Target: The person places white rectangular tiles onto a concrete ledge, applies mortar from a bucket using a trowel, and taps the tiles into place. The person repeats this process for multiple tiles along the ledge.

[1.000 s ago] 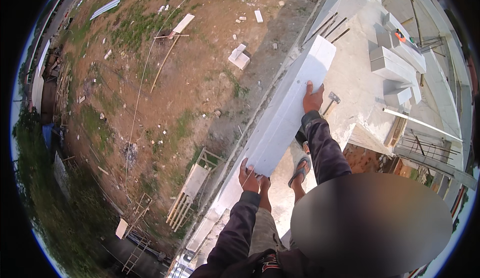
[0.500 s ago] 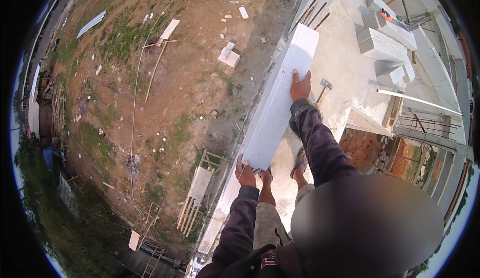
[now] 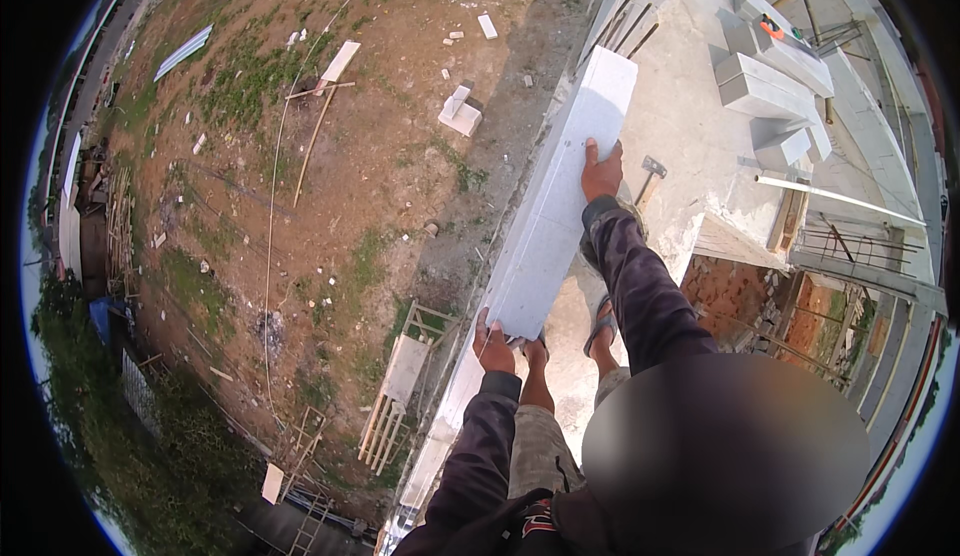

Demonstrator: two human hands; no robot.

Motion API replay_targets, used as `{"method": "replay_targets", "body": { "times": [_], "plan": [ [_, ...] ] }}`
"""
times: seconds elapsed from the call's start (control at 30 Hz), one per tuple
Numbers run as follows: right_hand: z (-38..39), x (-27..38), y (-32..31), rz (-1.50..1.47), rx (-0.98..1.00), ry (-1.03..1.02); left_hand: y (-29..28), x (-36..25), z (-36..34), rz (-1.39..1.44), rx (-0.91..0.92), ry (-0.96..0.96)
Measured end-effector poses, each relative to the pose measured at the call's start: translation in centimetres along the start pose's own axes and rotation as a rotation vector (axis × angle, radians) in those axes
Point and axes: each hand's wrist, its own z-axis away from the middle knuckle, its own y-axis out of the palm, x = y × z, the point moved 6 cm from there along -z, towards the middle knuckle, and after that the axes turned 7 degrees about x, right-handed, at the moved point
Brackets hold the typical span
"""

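The left hand point(image 3: 493, 347) is grasping the seven-o'clock end and the right hand point(image 3: 602, 173) the three-o'clock side of the white block point(image 3: 565, 191), which is running along the wall point(image 3: 452, 399), so any uneven push is risking a fall toward ten o'clock, onto the ground point(image 3: 380, 191).

Pale blue-grey, long rectangular block point(image 3: 575, 171): taken as landmark. Right of the block, a hammer point(image 3: 652, 174) is recorded with dark-grey metal head and tan wooden handle; farther right, stacked white rectangular blocks point(image 3: 765, 86) are topped by a tool with a bright-orange handle point(image 3: 771, 27). Beyond its far end, dark-brown metal bars point(image 3: 628, 31) are noted. Below the block, long dark-purple fabric sleeves point(image 3: 648, 286), mottled near-black and ended in grey cuffs, are listed. Left of it, reddish-brown bare soil point(image 3: 360, 196) is patched green; farther left, a corrugated sheet point(image 3: 183, 53) is striped blue and white.
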Motion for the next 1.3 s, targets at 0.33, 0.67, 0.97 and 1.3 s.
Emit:
{"method": "replay_targets", "body": {
  "times": [0.33, 0.67, 0.97, 1.3],
  "plan": [
    [0.0, -0.3, 0.2, -0.035, 0.002, -0.02, 0.1, -0.1, 0.1, 0.035, 0.004, -0.011],
    [-0.8, -0.5, -0.3, 0.043, 0.111, -0.036, -4.7, 1.6, -2.9, -0.131, -0.135, 0.154],
    [-0.8, 0.3, -0.4, -0.081, 0.194, -0.144, -3.8, 4.8, -8.3, -0.277, 0.097, 0.008],
    [0.2, 1.3, -0.5, -0.115, 0.233, -0.098, -4.1, 7.8, -11.0, -0.442, 0.135, -0.155]
  ]
}}
